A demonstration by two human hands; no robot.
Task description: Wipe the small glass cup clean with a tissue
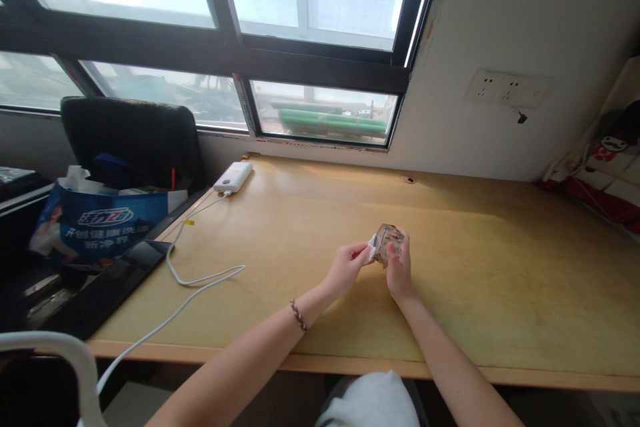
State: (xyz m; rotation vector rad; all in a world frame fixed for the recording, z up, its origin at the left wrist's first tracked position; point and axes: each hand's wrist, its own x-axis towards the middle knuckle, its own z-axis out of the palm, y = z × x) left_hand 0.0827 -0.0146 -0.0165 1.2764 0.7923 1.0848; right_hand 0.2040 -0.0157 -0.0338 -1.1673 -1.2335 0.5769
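Note:
Over the middle of the wooden table, my right hand (401,272) is closed around a small see-through, brownish object (384,237) with an angular, glass-like look; its exact kind is unclear. The thumb lies across its near side, and the fingers wrap its right side. My left hand (347,265) pinches a crumpled white piece like tissue (371,248) against the left side of that object. Fingers and palm hide part of both things. A braided bracelet circles my left wrist.
On the table (500,293), a white power bank (233,177) lies at the far left corner, its white cable (200,283) trailing to the front edge. A blue bag (110,220) rests by a black chair (133,140) at left. Wall sockets (507,88) and a window are behind.

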